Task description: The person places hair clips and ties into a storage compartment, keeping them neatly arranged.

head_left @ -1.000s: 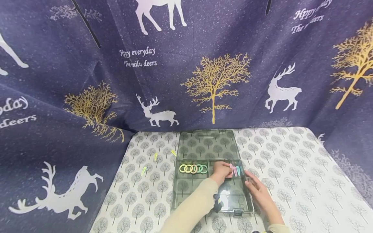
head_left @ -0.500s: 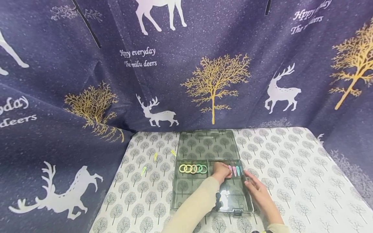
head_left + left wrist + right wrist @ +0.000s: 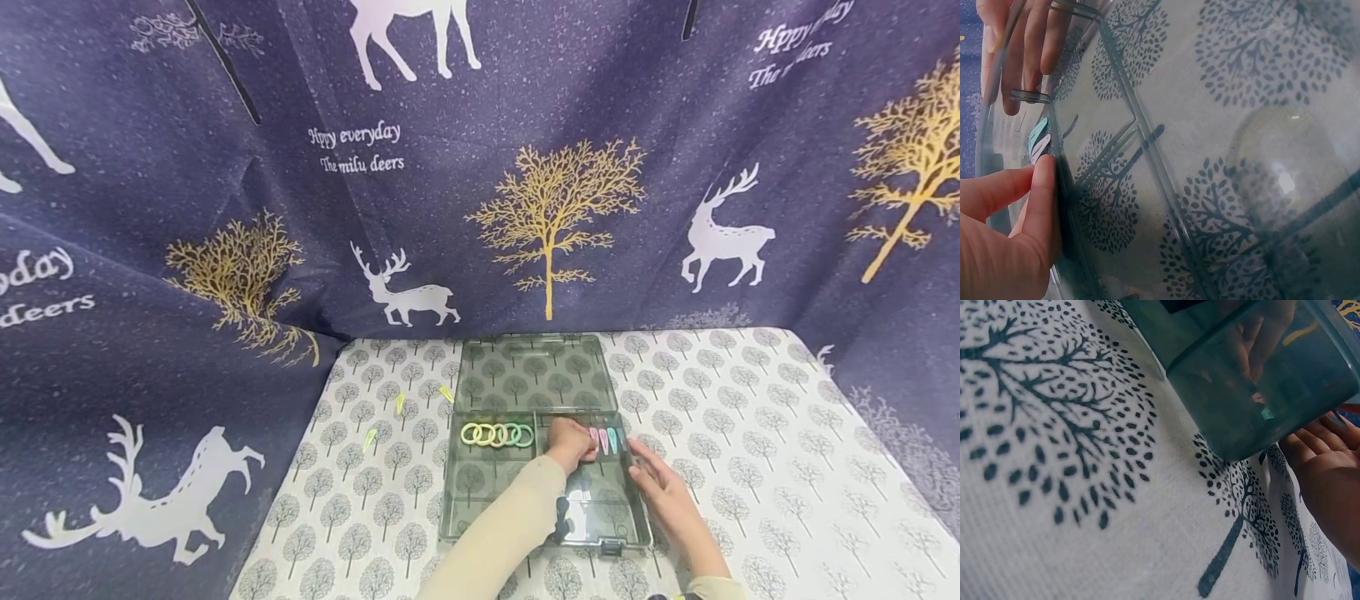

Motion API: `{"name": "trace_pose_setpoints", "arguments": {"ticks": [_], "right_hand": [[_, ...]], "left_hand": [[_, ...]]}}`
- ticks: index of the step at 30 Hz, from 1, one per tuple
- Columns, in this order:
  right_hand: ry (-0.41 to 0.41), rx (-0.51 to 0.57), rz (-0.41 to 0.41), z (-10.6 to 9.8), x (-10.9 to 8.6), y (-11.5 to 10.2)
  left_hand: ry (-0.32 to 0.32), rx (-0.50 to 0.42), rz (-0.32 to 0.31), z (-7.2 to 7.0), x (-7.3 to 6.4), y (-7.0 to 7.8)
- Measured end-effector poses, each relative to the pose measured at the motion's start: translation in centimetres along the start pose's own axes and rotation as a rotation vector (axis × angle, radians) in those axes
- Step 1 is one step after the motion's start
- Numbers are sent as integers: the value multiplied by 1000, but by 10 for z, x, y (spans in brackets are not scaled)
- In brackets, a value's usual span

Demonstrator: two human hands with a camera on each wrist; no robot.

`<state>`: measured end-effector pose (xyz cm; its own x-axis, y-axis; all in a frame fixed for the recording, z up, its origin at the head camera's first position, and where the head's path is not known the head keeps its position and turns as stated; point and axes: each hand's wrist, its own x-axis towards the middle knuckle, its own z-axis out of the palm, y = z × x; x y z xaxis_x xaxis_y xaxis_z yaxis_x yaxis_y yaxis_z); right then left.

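Presently, the head view placed the left hand (image 3: 572, 440) inside the upper-right compartment of a clear grey-green box (image 3: 471, 483), fingers curled and pinching at the leftmost pink clip (image 3: 594, 435). Next to that lay a second pink clip (image 3: 603, 442), then a teal clip (image 3: 612, 439). Left wrist view: thumb and finger tips close together, immediately beside a pale pink and a teal clip; the fingertips hid the pinch itself.

Right hand (image 3: 667, 492): fingers extended, at the box's right side. Right wrist view added the palm and, through the tinted wall, blurred pink and green spots below the left hand's fingers.

Only the head view took in the rings (image 3: 498, 446) in the upper-left compartment, the open lid (image 3: 536, 372), and three yellow-green clips (image 3: 401, 404) on the tree-print cloth (image 3: 750, 467).
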<state>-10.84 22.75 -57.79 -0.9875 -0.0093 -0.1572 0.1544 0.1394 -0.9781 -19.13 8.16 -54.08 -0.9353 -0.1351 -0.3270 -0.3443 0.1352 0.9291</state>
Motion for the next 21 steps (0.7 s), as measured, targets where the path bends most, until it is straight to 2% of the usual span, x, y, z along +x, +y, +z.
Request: {"name": "trace_pose_setpoints", "arguments": {"ticks": [2, 12, 16, 21], "right_hand": [[-1, 3, -9, 0, 0, 0], [5, -40, -9, 0, 0, -3], [-3, -38, -5, 0, -1, -4], [-2, -27, -16, 0, -2, -4]], "left_hand": [[-9, -11, -17, -1, -1, 1], [-17, -26, -27, -2, 6, -3], [-70, -17, -26, -7, 8, -1], [-152, -1, -19, -19, 9, 9]]}}
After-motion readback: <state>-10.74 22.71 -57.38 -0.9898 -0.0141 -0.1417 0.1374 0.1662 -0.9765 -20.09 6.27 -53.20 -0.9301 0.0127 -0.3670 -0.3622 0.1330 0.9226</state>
